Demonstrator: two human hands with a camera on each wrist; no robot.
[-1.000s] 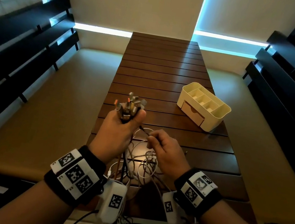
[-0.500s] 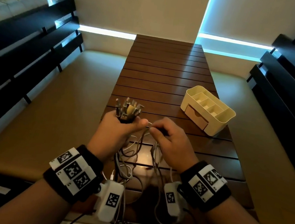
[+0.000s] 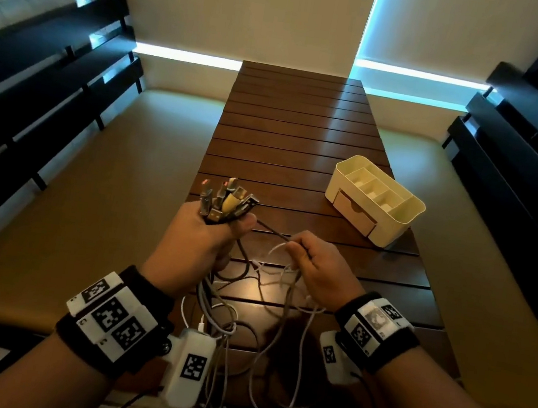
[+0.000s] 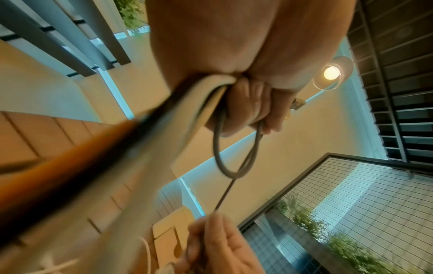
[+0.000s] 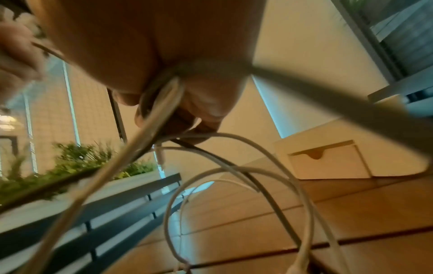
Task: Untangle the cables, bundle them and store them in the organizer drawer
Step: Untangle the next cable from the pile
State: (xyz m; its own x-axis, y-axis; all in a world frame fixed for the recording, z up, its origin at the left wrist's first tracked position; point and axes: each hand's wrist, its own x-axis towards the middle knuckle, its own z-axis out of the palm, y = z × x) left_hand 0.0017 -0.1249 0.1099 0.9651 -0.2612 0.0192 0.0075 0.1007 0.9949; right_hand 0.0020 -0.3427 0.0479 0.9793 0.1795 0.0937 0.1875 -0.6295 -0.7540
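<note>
Head view: left grip [image 3: 201, 246] clenches cable plugs [image 3: 226, 199]; right grip [image 3: 315, 267] pinches dark cable [image 3: 272, 230].

Cable loops [image 3: 267, 307] crowd the near table [image 3: 293, 120]; far slats lie bare.

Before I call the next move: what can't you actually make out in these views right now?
- Cream plastic organizer's drawer: contents hidden behind its shut front, head view.
- Plug types in the bunch of cable plugs gripped by the left hand: too small.
- How the white and grey cables cross: overlapping; blurred in both wrist views.
- Right hand pinches a thin dark cable; its far end is hidden.
</note>
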